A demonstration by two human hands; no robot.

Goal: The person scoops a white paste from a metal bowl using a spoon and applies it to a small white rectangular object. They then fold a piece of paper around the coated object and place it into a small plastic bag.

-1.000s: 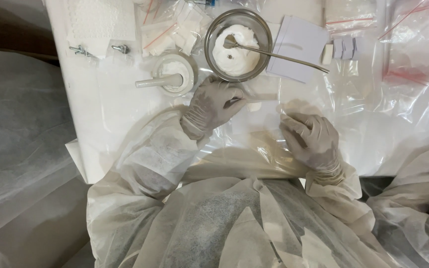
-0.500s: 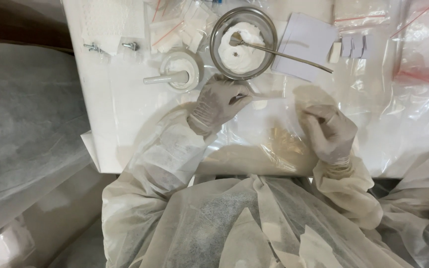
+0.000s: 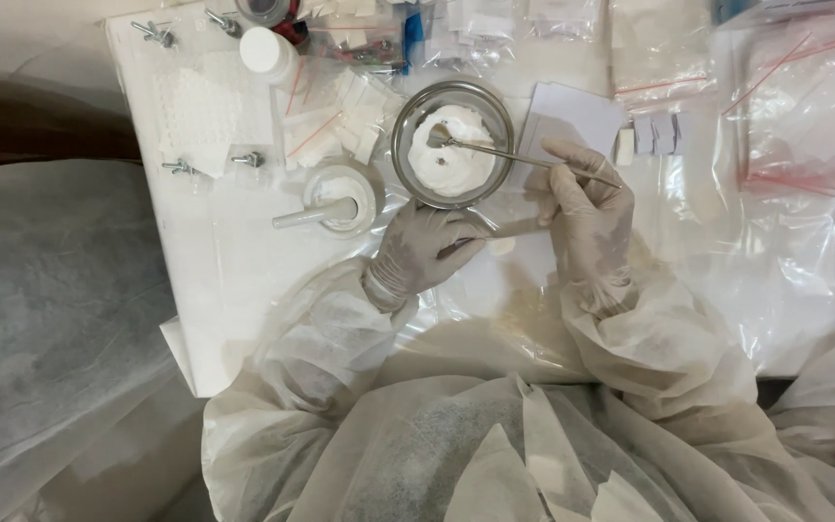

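Observation:
A round glass dish point(image 3: 400, 145) holding white powder stands at the middle of the white table. A thin metal spatula point(image 3: 495, 150) rests in it, its tip in the powder and its handle running right. My gloved right hand point(image 3: 587, 208) has its fingers closed around the end of that handle. Just below the dish, my gloved left hand point(image 3: 422, 249) pinches a thin pale strip point(image 3: 512, 229) that points right toward my right hand. Both arms wear a white protective suit.
A small white mortar with a pestle point(image 3: 340, 198) sits left of the dish. Screws point(image 3: 244, 158), a white grid sheet point(image 3: 200, 111) and a white-capped bottle point(image 3: 263, 48) lie at the back left. Clear zip bags point(image 3: 785, 145) cover the right side; a white card point(image 3: 572, 111) lies behind my right hand.
My right hand has risen from the clear plastic near the table's front edge to the spatula handle and taken hold of it. My left hand has stayed below the dish.

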